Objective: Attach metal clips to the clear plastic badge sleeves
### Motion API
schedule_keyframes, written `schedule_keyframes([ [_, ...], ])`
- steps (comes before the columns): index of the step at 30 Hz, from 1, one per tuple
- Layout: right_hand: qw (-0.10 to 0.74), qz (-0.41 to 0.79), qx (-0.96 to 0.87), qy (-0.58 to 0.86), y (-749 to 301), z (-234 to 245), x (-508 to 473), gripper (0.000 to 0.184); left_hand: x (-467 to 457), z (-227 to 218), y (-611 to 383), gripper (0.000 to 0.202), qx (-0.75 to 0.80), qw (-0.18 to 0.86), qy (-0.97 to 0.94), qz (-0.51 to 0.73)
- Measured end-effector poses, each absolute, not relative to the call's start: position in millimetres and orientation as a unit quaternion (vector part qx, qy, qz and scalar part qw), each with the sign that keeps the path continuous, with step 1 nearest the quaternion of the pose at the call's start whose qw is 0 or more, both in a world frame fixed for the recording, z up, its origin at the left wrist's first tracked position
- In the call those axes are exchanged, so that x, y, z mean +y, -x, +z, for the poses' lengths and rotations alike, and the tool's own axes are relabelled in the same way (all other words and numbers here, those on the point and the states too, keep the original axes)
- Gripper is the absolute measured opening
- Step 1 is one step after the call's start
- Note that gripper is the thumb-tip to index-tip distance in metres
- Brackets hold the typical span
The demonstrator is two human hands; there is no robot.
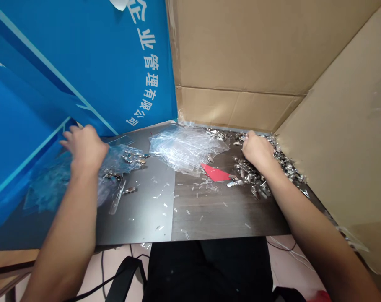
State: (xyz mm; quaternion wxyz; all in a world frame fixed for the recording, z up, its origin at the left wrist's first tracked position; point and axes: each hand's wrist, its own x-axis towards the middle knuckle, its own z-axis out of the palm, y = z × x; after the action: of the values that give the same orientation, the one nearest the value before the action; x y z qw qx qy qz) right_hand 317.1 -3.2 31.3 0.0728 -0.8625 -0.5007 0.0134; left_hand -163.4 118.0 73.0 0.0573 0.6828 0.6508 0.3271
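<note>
My left hand [86, 144] is over the far side of a spread heap of clear plastic badge sleeves [48, 184] with metal clips. Its fingers are apart, and no held item shows. On the right, my right hand [257, 149] reaches into a heap of loose metal clips [256, 178], fingers curled together. Whatever is between those fingertips is hidden. A stack of flat clear sleeves [184, 147] lies between the hands at the back. Nearer me on the left, one metal clip [129, 190] lies beside a clear strap [116, 199].
A red piece [217, 173] sticks out by the sleeve stack. Tiny clear bits are scattered over the dark table [209, 222]. Tall cardboard panels [240, 50] stand behind and right; a blue printed panel [99, 54] stands behind and left. A chair armrest [125, 277] is below the table edge.
</note>
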Motion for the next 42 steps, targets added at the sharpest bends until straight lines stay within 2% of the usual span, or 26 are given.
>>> schedule_keyframes([
  [1, 0.076, 0.02, -0.499, 0.863, -316.2, 32.5, -3.8, 0.043, 114.3, 69.6, 149.2, 0.024, 0.646, 0.007, -0.693, 0.32],
  [2, 0.08, 0.025, -0.497, 0.864, -315.5, 33.3, -4.3, 0.043, 110.5, 65.2, 132.9, 0.019, 0.598, 0.011, -0.747, 0.29],
  [5, 0.101, 0.033, -0.483, 0.869, -314.8, 33.8, -4.8, 0.044, 101.6, 45.0, 83.9, 0.03, 0.46, 0.067, -0.856, 0.225],
  [7, 0.12, 0.031, -0.467, 0.875, -314.4, 33.5, -4.5, 0.045, 98.2, 28.3, 62.0, 0.045, 0.33, 0.092, -0.92, 0.189],
  [9, 0.137, 0.028, -0.457, 0.878, -313.4, 33.3, -4.3, 0.045, 96.4, 13.6, 51.2, 0.054, 0.275, 0.103, -0.943, 0.157],
  [12, 0.161, 0.014, -0.452, 0.877, -310.7, 33.5, -4.1, 0.044, 95.0, 1.5, 47.5, 0.057, 0.261, 0.081, -0.955, 0.113],
  [20, 0.247, -0.05, -0.443, 0.86, -310.9, 27.6, -1.0, 0.039, 87.5, 2.7, 43.0, 0.045, 0.245, -0.005, -0.965, 0.095],
  [33, 0.398, -0.098, -0.492, 0.768, -318.0, 13.5, 4.3, 0.024, 78.5, 5.9, 37.9, 0.027, 0.232, -0.011, -0.96, 0.153],
  [37, 0.448, -0.095, -0.539, 0.707, -316.1, 10.9, 4.9, 0.021, 69.9, 10.1, 34.2, 0.021, 0.257, 0.046, -0.932, 0.25],
  [42, 0.471, 0.006, -0.612, 0.636, -300.0, 12.8, 0.0, 0.015, 47.9, 16.2, 20.2, 0.013, 0.337, 0.252, -0.826, 0.375],
])
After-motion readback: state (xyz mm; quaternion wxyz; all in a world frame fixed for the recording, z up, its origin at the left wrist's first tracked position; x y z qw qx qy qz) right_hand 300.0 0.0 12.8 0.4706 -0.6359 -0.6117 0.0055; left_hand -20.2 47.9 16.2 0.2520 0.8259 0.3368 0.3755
